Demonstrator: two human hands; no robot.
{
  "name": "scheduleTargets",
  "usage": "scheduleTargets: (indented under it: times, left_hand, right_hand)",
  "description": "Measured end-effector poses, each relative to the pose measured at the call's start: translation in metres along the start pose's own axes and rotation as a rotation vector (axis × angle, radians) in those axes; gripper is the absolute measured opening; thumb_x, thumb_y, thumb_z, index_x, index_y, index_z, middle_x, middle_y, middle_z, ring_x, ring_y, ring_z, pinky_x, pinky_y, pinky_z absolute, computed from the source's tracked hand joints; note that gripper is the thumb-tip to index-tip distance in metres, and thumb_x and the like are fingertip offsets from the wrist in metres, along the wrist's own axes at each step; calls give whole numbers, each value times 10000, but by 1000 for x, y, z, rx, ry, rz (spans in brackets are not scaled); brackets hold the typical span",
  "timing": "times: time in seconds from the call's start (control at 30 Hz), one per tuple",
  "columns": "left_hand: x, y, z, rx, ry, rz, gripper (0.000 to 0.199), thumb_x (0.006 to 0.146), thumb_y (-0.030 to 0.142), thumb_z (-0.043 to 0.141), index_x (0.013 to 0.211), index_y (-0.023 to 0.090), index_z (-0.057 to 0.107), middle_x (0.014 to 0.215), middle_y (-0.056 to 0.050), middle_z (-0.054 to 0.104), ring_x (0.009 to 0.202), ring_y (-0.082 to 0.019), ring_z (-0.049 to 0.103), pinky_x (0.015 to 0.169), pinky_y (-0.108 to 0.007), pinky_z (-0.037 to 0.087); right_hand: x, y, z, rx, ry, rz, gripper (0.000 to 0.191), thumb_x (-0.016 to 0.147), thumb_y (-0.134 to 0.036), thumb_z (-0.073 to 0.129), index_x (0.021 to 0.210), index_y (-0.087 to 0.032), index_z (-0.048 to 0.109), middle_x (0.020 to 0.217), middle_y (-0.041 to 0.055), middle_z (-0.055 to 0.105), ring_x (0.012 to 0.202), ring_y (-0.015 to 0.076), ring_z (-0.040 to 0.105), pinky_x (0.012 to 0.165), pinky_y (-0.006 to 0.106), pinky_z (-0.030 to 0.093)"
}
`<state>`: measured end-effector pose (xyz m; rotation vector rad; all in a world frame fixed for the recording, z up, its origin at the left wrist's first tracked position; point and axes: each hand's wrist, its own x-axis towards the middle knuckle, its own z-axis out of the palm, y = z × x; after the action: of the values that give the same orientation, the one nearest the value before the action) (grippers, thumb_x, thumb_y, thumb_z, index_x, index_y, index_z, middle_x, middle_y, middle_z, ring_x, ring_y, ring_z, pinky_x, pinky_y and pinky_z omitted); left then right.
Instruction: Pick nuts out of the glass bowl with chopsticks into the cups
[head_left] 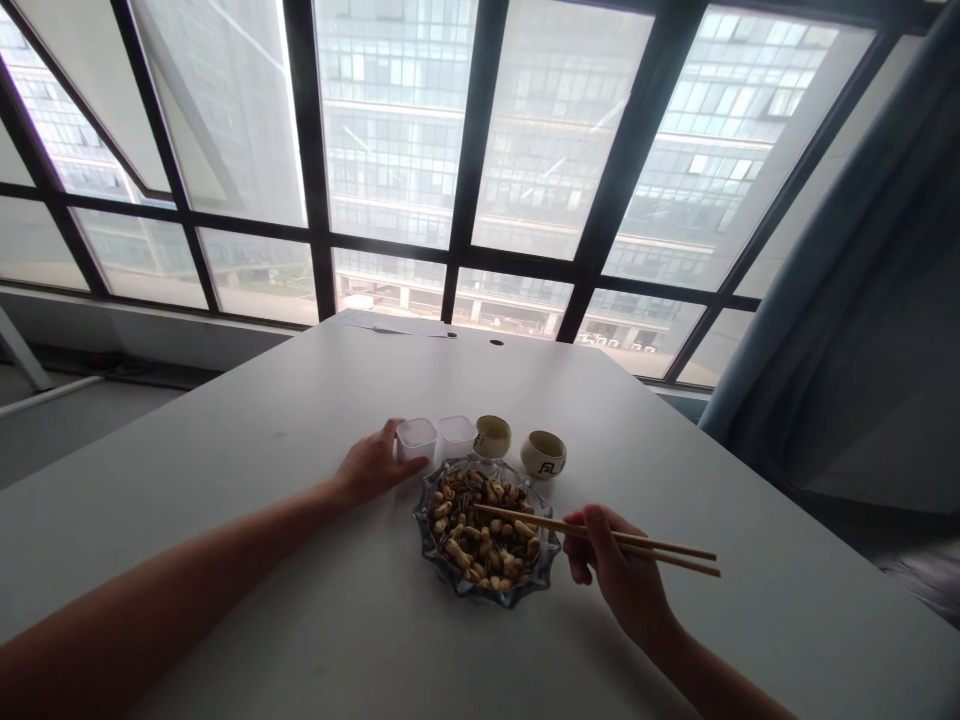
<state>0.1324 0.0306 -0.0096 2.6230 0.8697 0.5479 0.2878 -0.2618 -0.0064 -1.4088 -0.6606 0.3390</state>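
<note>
A scalloped glass bowl (547, 560) holds peanuts in shells and dark seeds. My left hand (375, 463) is wrapped round a small translucent white cup (417, 440) behind the bowl's left side. Beside it stands a second translucent cup (457, 436). Two beige ceramic cups with dark markings stand farther right, one (493, 437) behind the bowl and the other (544, 454) at its back right. My right hand (611, 560) grips a pair of wooden chopsticks (667, 547), whose tips reach over the nuts in the bowl.
The white table (300, 610) extends toward large framed windows. Papers (405, 326) lie at its far edge, near two dark round holes. A blue-grey curtain (840, 250) hangs on the right.
</note>
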Motion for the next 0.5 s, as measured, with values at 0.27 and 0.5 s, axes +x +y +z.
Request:
scheduleTargets:
  times: [0.27,0.5]
  left_hand:
    - [3,1,-2,26,-8,10,727,797,636,580,1336,170,440,1090,-150,717,1028,-335,688,844,-376,510]
    - [1,-1,0,25,17,26,726,803,615,586,1340,151,433,1149,-171,699,1042,-351,679,867,-402,508]
  right_hand:
    - [-5,-7,0,-41,-32,-77,560,796,-692,645,633,-157,661,416,5,519,336,118,490,339,220,384]
    - [-3,0,-5,-109,-91,-161,540,877,-643,579,629,-169,653,426,27,554,366,142,514,377,254,427]
